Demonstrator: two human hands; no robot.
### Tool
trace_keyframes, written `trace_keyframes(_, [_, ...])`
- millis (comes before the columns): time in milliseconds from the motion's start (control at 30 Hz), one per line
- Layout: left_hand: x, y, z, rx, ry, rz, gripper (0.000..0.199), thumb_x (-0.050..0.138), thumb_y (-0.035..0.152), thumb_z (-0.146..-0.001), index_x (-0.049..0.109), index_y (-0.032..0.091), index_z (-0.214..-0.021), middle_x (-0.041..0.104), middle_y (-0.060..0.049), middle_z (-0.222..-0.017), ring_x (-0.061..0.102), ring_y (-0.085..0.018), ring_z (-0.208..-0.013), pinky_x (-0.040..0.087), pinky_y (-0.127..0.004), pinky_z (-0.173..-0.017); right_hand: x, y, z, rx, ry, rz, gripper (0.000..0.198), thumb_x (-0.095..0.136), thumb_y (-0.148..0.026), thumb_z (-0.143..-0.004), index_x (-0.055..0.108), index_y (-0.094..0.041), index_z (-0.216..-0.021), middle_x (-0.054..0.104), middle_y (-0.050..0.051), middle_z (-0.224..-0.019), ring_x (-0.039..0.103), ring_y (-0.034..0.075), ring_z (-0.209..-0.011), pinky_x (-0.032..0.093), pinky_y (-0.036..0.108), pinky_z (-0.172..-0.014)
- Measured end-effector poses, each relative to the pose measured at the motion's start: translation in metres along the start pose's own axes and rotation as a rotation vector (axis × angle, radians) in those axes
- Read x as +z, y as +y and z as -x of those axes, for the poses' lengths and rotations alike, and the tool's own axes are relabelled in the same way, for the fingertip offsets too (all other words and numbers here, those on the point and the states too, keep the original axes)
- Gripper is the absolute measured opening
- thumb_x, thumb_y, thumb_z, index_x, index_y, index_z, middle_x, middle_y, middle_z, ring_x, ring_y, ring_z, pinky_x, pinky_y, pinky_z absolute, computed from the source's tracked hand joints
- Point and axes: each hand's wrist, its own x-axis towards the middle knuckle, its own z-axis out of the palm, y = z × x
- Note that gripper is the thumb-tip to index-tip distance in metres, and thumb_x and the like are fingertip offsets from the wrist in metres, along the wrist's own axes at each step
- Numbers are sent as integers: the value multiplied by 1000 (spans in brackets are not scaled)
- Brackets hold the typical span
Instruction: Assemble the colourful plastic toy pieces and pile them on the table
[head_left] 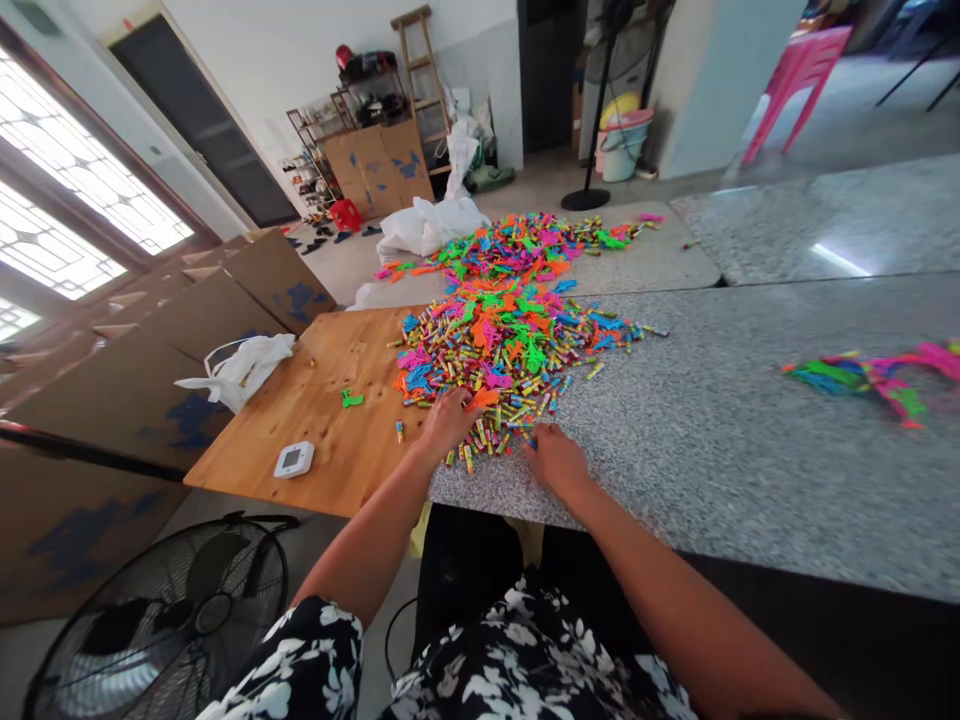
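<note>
A large heap of bright plastic toy guns (534, 352) and small printed tubes (480, 440) lies across the table in front of me. My left hand (448, 422) is at the heap's near left edge, its fingers closed on an orange toy gun (482, 398). Close by on the right, my right hand (556, 460) rests low over the grey speckled tabletop (675, 450). Its fingers are pinched together around a small tube, of which only a bluish end shows. Loose tubes lie between the two hands.
On the wooden board (337, 340) are a green toy gun (351, 398), a white digital timer (293, 460) and a white plastic bag (244, 370). Blurred toys (885, 378) lie at the right. Cardboard boxes (135, 380) and a floor fan (172, 620) stand on the left.
</note>
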Motion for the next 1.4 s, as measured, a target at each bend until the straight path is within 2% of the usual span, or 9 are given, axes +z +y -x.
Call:
trace_keyframes(67, [-7,4,3,-24,-69,302,29,78,42,-80,63,19,-90,69,-3,-86,65,-19,-81,50,-31,-77,-9,11,-2,28,-11,-130,7,66,-24,-92,67,-18,-91,73,14,-100,71,26,-91,50,35,-79])
trace_keyframes(167, [-15,15,13,-66,-282,733,44,85,49,-71,63,18,-94,63,3,-71,58,-11,-59,48,-23,-60,-31,28,3,67,27,-589,17,68,-33,-88,60,-22,-78,67,3,-72,64,20,-66,49,32,-63])
trace_keyframes(267, [-14,32,25,-136,-398,974,52,91,48,-64,63,18,-96,60,5,-68,52,-7,-49,43,-20,-50,-59,26,14,55,45,-1149,28,71,-45,-82,54,-24,-88,68,-1,-72,56,15,-51,46,28,-50])
trace_keyframes(367, [-8,52,33,-158,-472,1075,52,93,47,-61,63,18,-91,61,4,-69,55,-7,-51,46,-20,-51,-79,10,25,-16,3,-1391,36,77,-43,-75,50,-25,-92,73,-1,-80,58,13,-51,46,26,-48])
trace_keyframes(633, [6,66,34,3,-516,919,39,88,48,-71,76,16,-91,67,-1,-73,56,-9,-56,43,-20,-52,-78,-3,35,-65,-61,-1488,28,74,-44,-79,65,-23,-94,70,-2,-74,53,11,-48,44,25,-45])
trace_keyframes(867, [5,64,33,24,-453,870,37,86,49,-73,77,18,-89,68,-1,-73,56,-10,-59,43,-21,-53,-77,0,41,-41,-60,-1509,32,76,-48,-79,71,-22,-98,69,-1,-72,52,10,-46,43,25,-43])
trace_keyframes(1033, [0,71,35,45,-480,852,36,85,49,-75,77,17,-90,68,-1,-73,56,-10,-58,46,-21,-54,-75,2,42,-46,-9,-1514,34,78,-49,-78,71,-22,-97,69,-1,-71,53,10,-45,42,25,-43])
trace_keyframes(1167, [-3,75,36,41,-500,821,37,84,50,-76,76,17,-91,65,0,-68,54,-9,-54,44,-21,-52,-76,6,45,-80,33,-1421,35,76,-51,-82,71,-21,-101,70,0,-76,55,10,-48,44,25,-45])
trace_keyframes(1400, [-2,82,38,57,-420,797,35,84,49,-76,74,16,-82,60,2,-62,48,-8,-51,35,-21,-49,-77,10,53,-162,138,-1169,32,70,-47,-90,72,-21,-108,73,3,-82,60,12,-55,50,28,-53])
